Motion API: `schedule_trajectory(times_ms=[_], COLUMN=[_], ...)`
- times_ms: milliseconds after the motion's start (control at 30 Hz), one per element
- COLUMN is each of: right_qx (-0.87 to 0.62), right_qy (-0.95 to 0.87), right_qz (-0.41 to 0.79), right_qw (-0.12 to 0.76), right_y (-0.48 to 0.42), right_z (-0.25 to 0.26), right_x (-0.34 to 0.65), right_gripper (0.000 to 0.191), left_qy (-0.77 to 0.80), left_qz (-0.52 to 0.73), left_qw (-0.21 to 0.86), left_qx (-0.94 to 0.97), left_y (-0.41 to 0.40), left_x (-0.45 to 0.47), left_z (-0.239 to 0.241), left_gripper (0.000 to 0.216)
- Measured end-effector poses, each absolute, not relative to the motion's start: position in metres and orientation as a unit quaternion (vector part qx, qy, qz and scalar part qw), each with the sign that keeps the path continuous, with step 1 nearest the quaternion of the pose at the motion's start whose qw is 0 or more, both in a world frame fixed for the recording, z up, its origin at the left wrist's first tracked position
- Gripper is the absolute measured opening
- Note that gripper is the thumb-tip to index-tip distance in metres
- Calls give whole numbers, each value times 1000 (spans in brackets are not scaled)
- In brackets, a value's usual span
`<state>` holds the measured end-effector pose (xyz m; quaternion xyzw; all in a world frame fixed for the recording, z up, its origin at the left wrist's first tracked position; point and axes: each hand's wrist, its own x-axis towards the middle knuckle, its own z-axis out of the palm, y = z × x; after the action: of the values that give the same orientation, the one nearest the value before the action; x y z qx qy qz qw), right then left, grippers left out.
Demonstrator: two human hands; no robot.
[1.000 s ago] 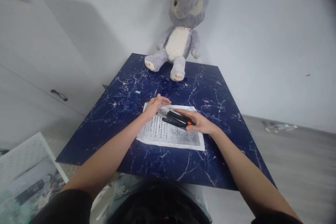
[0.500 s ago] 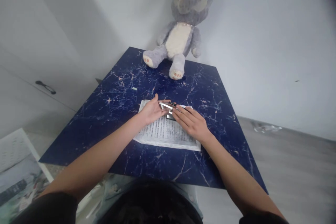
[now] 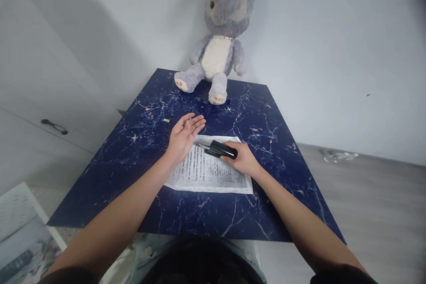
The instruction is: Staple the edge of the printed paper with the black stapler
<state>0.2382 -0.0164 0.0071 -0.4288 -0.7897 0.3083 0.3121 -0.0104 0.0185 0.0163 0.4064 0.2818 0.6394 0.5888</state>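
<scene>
A printed sheet of paper (image 3: 213,173) lies on the dark blue marbled table (image 3: 140,142). My right hand (image 3: 242,159) is closed round a black stapler (image 3: 221,149) that rests on the sheet's top edge. My left hand (image 3: 183,135) is open, palm turned up, fingers spread, just above the sheet's top left corner and holding nothing.
A grey plush rabbit (image 3: 218,37) sits at the table's far edge against the white wall. A small white scrap (image 3: 165,120) lies on the table left of my hand. A white cabinet with a black handle (image 3: 53,126) stands at the left. Printed material (image 3: 20,239) lies on the floor.
The stapler was open with both hands on it half a second ago. Now it is closed in my right hand, and my left hand has lifted off and turned palm up.
</scene>
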Motion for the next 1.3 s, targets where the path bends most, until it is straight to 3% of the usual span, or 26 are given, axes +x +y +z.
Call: schedule_trajectory(times_ms=[100,233,400,733,833,900,967,1033,1200,1300], right_qx=[-413,-379,-352,-353,-453,-557,-610,-614,-600,-569], right_qy=[-797,-800,-832,-823,-802,-774,-752,-752,-756,-750], right_qz=[217,63,126,166,88,39,28,31,25,7], right_qw=[384,461,409,413,380,298,247,237,260,338], right_y=[-22,-33,-24,2,43,76,101,116,110,77], right_z=[18,44,64,78,65,47,26,7,-6,6], right_x=[235,218,180,190,240,279,311,330,324,300], right_gripper=[37,6,29,17,21,17,14,12,10,10], left_qy=[241,174,181,202,288,420,555,611,646,673], left_qz=[590,523,478,482,594,652,601,484,355,331], left_qw=[643,706,730,712,607,453,269,147,100,79], left_qx=[424,445,454,469,442,439,508,610,668,656], left_y=[7,-2,-4,9,33,50,64,71,66,61], left_x=[-6,-4,-6,-16,-44,-69,-93,-108,-110,-107], left_z=[24,29,24,28,28,19,7,-6,-20,-16], left_gripper=[31,41,58,59,48,35,28,35,43,39])
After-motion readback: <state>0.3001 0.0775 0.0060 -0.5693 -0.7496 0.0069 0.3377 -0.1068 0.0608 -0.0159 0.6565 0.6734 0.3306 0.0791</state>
